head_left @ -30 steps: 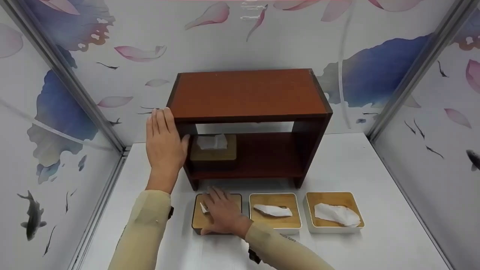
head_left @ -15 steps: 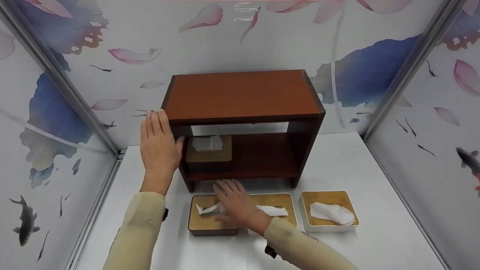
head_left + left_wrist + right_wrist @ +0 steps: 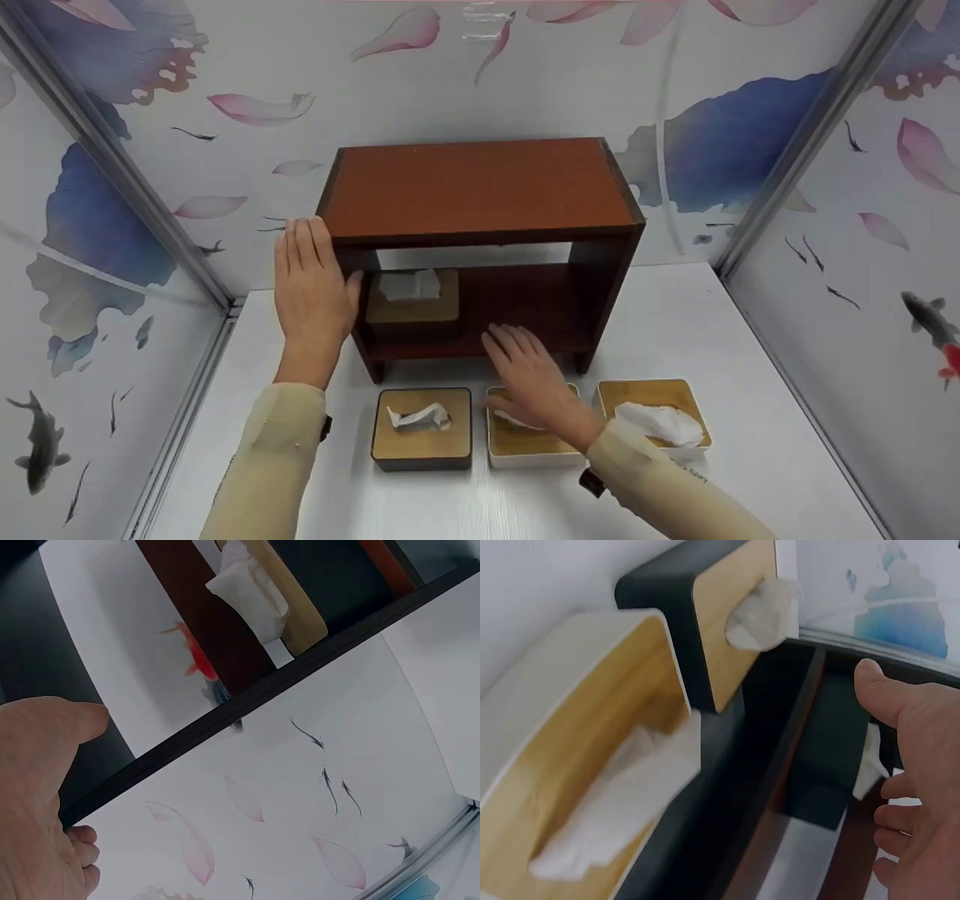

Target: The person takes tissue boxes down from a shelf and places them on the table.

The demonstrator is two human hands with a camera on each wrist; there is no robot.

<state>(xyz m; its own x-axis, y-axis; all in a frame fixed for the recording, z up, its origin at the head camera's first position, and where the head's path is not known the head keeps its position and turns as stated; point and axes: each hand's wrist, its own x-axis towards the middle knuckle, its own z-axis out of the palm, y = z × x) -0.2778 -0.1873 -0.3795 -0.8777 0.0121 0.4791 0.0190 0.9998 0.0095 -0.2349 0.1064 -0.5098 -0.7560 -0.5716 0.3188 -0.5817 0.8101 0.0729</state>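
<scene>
My left hand (image 3: 311, 289) holds the left side panel of a small red-brown wooden shelf (image 3: 480, 187) near its top front corner. In the left wrist view the thumb (image 3: 82, 720) lies inside the panel and the fingers outside it. My right hand (image 3: 536, 382), fingers straight, hovers over the middle tissue box (image 3: 532, 450), which is white with a wooden lid; it hides part of the tissue. To its left stands a dark tissue box (image 3: 421, 446), to its right a second white one (image 3: 651, 390). Another dark tissue box (image 3: 412, 311) sits at the left end inside the shelf.
All this stands on a white table (image 3: 750, 450). Printed white panels with petals and fish enclose it, with a back wall (image 3: 420, 97) behind the shelf and metal corner posts (image 3: 817, 142) on either side.
My right hand has moved right, from the dark box in front to over the middle white one, uncovering the dark box's tissue. The left hand stays on the shelf. The head view has shifted slightly.
</scene>
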